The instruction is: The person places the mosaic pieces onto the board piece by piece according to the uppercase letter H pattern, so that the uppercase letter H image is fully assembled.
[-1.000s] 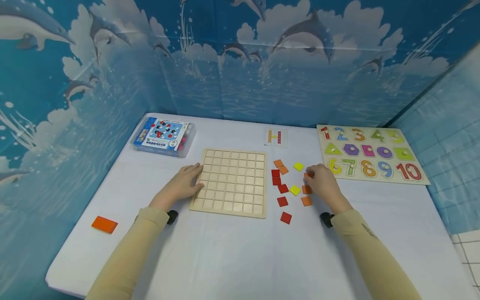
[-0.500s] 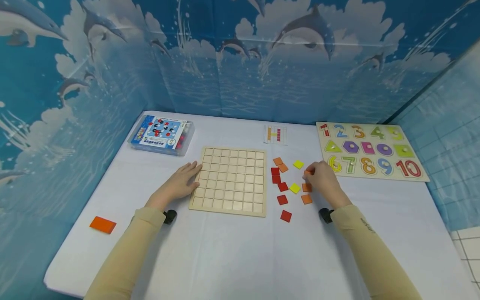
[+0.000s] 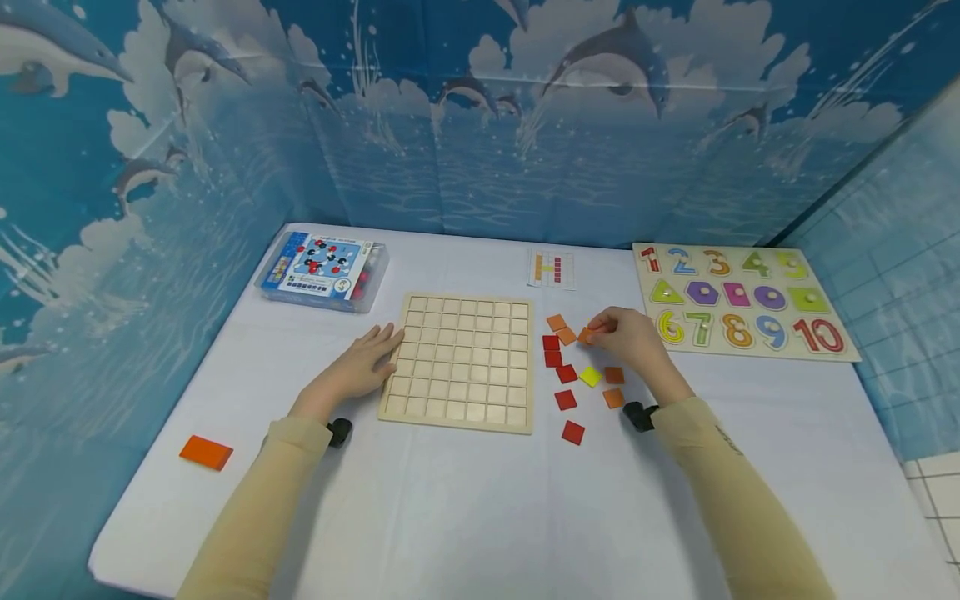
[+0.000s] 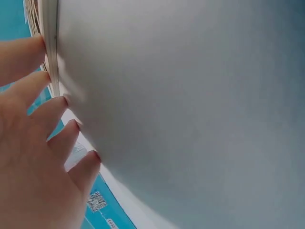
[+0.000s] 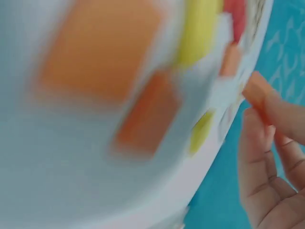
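A wooden grid board (image 3: 465, 362) with square cells lies flat in the middle of the table in the head view. My left hand (image 3: 351, 372) rests along its left edge, fingers extended, the fingertips at the rim in the left wrist view. Between thumb and fingers my right hand (image 3: 630, 337) pinches an orange square tile (image 5: 257, 90), held up over the loose tiles. Under and around it lie orange tiles (image 3: 614, 375), a yellow tile (image 3: 591, 377) and several red tiles (image 3: 573, 433). A second yellow tile (image 5: 201, 131), seen in the right wrist view, is hidden by the hand in the head view.
Behind the tiles lies a small pattern card (image 3: 551, 269). A number and shape puzzle board (image 3: 750, 304) lies at the back right. At the back left stands a clear plastic box (image 3: 322, 268) with a printed label. One orange rectangular piece (image 3: 206, 452) lies near the left edge.
My right hand has picked up the orange tile from the right column and carried it left, toward the other orange tiles. My left hand stays at the board's edge.
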`<state>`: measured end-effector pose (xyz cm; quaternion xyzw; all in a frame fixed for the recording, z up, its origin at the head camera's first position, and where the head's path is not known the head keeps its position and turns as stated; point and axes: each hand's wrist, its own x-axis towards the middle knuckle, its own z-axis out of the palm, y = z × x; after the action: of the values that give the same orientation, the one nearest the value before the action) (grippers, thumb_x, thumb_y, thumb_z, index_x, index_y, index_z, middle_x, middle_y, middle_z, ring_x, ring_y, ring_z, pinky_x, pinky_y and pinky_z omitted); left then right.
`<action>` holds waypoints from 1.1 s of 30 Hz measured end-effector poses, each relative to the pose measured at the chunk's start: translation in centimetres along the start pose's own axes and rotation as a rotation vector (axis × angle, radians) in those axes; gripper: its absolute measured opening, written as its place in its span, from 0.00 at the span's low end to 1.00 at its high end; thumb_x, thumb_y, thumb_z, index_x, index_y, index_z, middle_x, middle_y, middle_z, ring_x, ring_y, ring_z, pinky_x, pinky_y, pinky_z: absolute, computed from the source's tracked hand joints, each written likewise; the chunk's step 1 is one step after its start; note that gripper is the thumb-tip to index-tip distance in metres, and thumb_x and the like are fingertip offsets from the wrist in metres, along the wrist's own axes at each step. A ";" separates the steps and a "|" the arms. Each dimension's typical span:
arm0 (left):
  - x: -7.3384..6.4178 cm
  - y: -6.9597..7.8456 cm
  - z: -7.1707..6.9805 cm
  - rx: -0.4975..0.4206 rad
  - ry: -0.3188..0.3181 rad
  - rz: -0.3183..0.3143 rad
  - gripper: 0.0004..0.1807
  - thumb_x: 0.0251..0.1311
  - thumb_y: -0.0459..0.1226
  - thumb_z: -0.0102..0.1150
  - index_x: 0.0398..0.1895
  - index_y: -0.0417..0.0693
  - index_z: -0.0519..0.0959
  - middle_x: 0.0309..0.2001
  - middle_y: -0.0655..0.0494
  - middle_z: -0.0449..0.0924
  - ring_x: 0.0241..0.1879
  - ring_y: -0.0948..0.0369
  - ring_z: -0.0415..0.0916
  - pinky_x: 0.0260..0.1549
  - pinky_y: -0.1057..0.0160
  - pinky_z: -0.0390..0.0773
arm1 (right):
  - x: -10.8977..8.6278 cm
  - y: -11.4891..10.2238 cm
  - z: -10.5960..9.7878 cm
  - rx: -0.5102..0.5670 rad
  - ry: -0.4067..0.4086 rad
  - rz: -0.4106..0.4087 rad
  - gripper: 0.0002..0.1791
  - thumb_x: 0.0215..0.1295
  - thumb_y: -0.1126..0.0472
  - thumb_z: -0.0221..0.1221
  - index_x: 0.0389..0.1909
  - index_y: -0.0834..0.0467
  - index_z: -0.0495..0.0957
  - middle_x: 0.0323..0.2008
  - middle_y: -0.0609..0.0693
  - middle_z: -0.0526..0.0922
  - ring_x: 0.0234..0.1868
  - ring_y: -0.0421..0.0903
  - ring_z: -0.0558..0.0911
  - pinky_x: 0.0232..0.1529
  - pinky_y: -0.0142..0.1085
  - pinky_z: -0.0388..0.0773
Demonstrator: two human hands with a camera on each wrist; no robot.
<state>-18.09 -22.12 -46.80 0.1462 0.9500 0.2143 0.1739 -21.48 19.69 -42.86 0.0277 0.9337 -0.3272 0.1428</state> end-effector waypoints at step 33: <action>0.2 0.3 0.7 0.017 -0.011 -0.044 0.34 0.73 0.41 0.46 0.79 0.48 0.49 0.80 0.42 0.39 0.78 0.41 0.32 0.75 0.37 0.40 | 6.7 -15.9 13.7 0.073 -0.088 -0.296 0.06 0.64 0.64 0.64 0.40 0.61 0.84 0.42 0.56 0.86 0.43 0.51 0.83 0.45 0.40 0.82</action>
<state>-17.91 -21.50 -47.29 0.1280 0.9538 0.2013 0.1826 -26.77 -1.53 -45.43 -0.1195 0.9078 -0.3795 0.1328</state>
